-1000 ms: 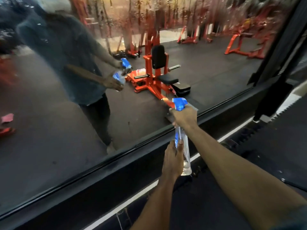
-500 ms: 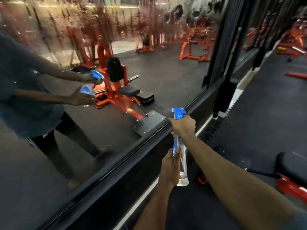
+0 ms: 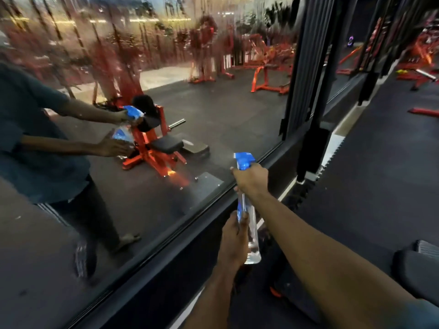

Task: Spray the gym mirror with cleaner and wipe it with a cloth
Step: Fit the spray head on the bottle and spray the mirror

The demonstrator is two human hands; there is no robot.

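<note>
Right hand (image 3: pixel 251 178) has its grip wrapped tight round the neck of the bottle (image 3: pixel 248 224), just under the blue trigger head (image 3: pixel 244 160), nozzle pointing at the mirror (image 3: pixel 166 115). Left hand (image 3: pixel 234 241) cups the lower body of the bottle from the side, thumb up along it, fingers curled round. Bottle is upright, clear, a bit of liquid at the bottom, held just off the mirror's bottom edge near its right corner.

Compared to half a second ago the hands sit pretty much the same on the bottle, but the view has swung right, so more floor (image 3: pixel 380 174) shows. There's a faint haze at the nozzle now.

Mirror's upper part is streaked with runs of liquid. Black frame (image 3: pixel 306 79) closes it off on the right; dark ledge (image 3: pixel 166 269) runs under it. A black pad (image 3: pixel 418 269) sits at lower right.
</note>
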